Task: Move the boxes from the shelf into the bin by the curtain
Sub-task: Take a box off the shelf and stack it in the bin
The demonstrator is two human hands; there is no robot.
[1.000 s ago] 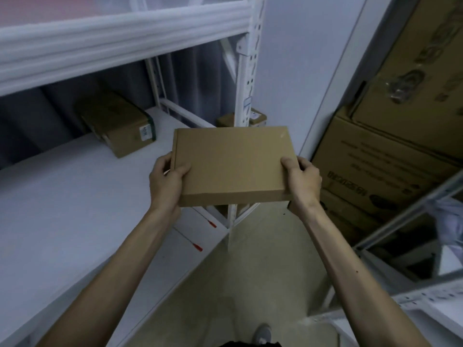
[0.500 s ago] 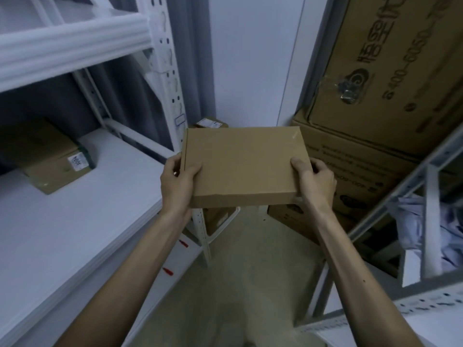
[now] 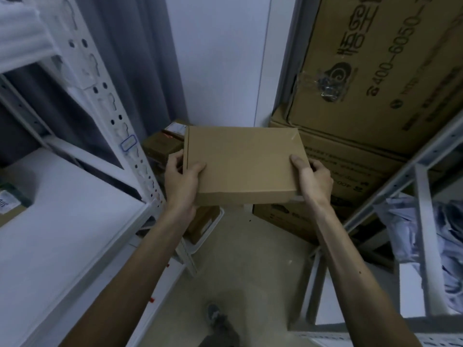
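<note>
Pretty narrow aisle here: a strip of bare floor [image 3: 250, 259] runs between the white shelf [image 3: 62, 221] edge on the left and the stacked printed cartons [image 3: 375, 58] on the right. The flat brown cardboard box [image 3: 240, 166] is up in the air over that gap, roughly level. The left hand [image 3: 181, 181] and right hand [image 3: 313, 181] grip its near corners, thumbs on top, fingers wrapped round the sides. It hides most of what looks like the white bin [image 3: 209, 231] by the grey curtain [image 3: 140, 58]; only a rim and some small boxes [image 3: 161, 146] peek out. Another box [image 3: 10, 204] on the shelf is cut off by the frame edge
</note>
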